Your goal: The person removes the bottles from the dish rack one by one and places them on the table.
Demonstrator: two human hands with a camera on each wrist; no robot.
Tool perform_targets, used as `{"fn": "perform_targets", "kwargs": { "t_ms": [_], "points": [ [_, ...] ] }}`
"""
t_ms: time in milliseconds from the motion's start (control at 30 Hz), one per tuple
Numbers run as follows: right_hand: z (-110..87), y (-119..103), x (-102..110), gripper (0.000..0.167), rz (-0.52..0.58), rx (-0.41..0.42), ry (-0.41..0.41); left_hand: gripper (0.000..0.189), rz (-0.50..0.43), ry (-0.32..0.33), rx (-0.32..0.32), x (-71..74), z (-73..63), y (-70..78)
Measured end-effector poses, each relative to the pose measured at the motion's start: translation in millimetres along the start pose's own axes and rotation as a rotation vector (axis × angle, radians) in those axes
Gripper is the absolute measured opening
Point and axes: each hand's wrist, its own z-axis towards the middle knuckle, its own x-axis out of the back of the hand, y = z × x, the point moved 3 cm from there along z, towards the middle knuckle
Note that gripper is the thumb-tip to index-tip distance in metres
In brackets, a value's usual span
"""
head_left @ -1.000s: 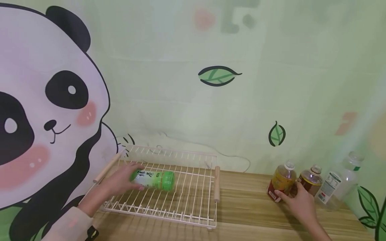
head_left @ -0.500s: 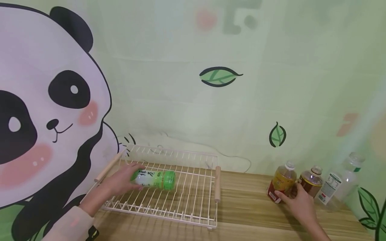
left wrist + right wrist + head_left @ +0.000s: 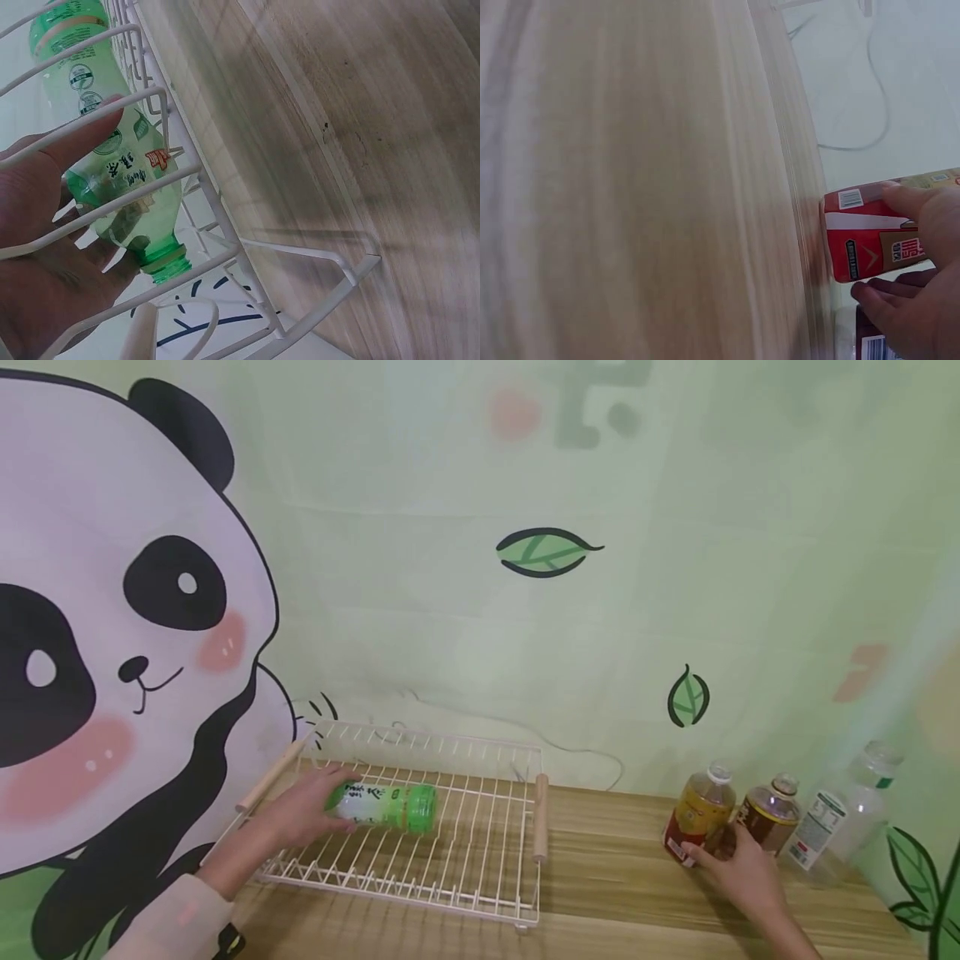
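Observation:
My left hand (image 3: 311, 810) holds a green plastic bottle (image 3: 382, 807) lying on its side in a white wire rack (image 3: 480, 860). The left wrist view shows thumb and fingers round the bottle (image 3: 112, 150), its capless neck near the wrist, behind the rack's wires. At the right, my right hand (image 3: 738, 870) grips a bottle with a red and yellow label (image 3: 699, 817), standing upright on the table. Its thumb lies on the red label (image 3: 862, 229) in the right wrist view; the fingers reach between this bottle and a dark-labelled bottle (image 3: 768, 814).
A clear bottle with a white label (image 3: 821, 831) stands at the far right. Wooden handles (image 3: 541, 818) flank the rack on the wooden table (image 3: 607, 860). Behind it hangs a green backdrop (image 3: 420, 610) with a panda and leaves; a thin cable runs along its foot.
The right hand's fingers have shifted slightly toward the red and yellow bottle. The left hand and the green bottle stay in place; the head view has moved a little.

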Motion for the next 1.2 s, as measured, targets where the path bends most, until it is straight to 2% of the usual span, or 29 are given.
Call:
{"fn": "perform_targets", "kwargs": {
  "t_ms": [267,400,633,733,967,1200],
  "points": [
    [-10.6,-3,4,0.096,0.030,0.006,-0.091,0.077,-0.001,0.047,-0.030,5.8,-0.6,5.2],
    [-16.5,-7,11,0.100,-0.023,0.007,-0.164,0.077,0.002,0.075,-0.060,8.4,1.7,13.5],
    [-27.5,-21,24,0.096,-0.103,0.049,-0.257,0.088,0.025,0.092,-0.091,11.6,4.7,32.9],
    [-33.1,-35,31,0.092,-0.098,0.091,-0.261,0.091,0.044,0.090,-0.119,13.0,6.0,44.8],
    [-50.0,-85,50,0.083,-0.067,0.215,-0.216,0.082,0.076,0.121,-0.195,11.6,5.6,74.8],
    [-66.3,-128,54,0.081,-0.042,0.313,-0.202,0.085,0.151,0.142,-0.290,9.1,8.6,114.9]
  ]
}}
